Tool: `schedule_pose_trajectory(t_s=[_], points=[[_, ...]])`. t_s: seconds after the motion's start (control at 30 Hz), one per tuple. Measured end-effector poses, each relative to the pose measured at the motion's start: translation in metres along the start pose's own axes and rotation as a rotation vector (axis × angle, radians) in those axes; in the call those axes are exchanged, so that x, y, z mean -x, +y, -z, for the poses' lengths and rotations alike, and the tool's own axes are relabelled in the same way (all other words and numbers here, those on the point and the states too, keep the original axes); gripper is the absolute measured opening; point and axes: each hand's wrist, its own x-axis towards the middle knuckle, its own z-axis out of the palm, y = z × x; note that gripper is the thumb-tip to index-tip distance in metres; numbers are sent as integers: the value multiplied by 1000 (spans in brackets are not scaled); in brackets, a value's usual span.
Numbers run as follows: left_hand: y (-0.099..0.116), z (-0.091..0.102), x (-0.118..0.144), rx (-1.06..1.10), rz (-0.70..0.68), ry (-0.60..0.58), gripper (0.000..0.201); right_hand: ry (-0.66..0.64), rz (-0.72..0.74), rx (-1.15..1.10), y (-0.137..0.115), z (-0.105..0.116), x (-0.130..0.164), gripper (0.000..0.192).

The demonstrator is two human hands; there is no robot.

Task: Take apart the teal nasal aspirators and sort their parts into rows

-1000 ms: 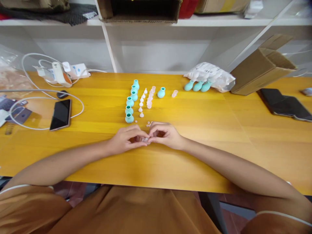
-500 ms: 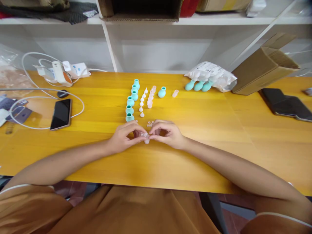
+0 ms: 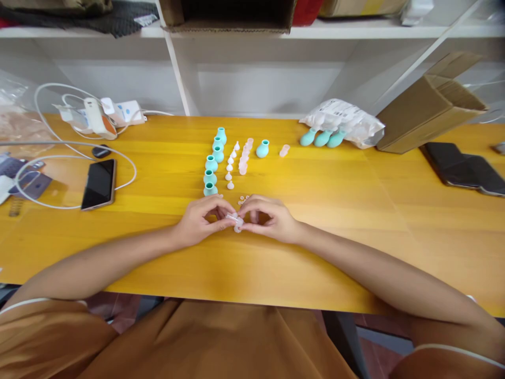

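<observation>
Between my fingertips is a small translucent plastic piece (image 3: 238,223), held just above the table. My left hand (image 3: 200,220) pinches its left side, and my right hand (image 3: 272,218) grips its right side with thumb and finger. Beyond the hands lie several tiny clear rings (image 3: 242,199), partly hidden by my right hand. A column of teal bulbs (image 3: 210,176) with open necks stands at the left. Beside it run a row of white pointed tips (image 3: 229,168) and a row of pale pink connectors (image 3: 244,159). One teal bulb (image 3: 262,149) and one pink connector (image 3: 284,150) stand apart.
At the back right, three teal bulbs with white tips (image 3: 323,138) lie against a plastic bag (image 3: 347,122), near a cardboard box (image 3: 430,113). Dark phone-like objects (image 3: 465,166) lie at right. On the left are a phone (image 3: 98,184), white cables and chargers (image 3: 124,113).
The clear piece has turned slightly between my fingers, and my right fingertips have shifted a little on it. The objects on the table stay where they were.
</observation>
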Motion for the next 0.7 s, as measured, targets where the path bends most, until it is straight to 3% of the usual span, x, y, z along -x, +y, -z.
schedule_pose_trajectory(t_s=[0.7], points=[[-6, -3, 0, 141, 66, 14, 34, -18, 1, -30, 2, -1, -1, 28]])
